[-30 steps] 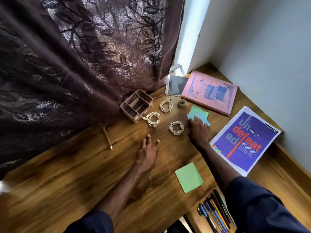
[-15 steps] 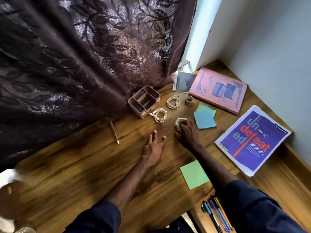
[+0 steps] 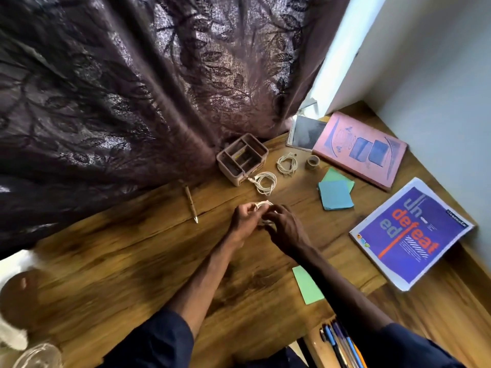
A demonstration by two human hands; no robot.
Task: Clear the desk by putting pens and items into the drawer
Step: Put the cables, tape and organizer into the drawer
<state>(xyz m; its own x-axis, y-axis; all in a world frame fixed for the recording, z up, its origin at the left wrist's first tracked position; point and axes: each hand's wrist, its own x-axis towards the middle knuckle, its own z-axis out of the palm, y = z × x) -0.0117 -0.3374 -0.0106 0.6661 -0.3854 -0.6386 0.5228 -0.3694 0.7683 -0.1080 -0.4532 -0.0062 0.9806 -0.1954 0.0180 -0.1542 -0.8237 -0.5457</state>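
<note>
I have the white coiled cable pinched between left hand and right hand, fingers curled round it, just above the wooden tabletop. Pick-up step, I judge; next it needs carrying to the open drawer holding pens.

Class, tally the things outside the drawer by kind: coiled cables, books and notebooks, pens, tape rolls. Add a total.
Coiled cables: 3
Books and notebooks: 3
Pens: 1
Tape rolls: 1
Total: 8
</note>
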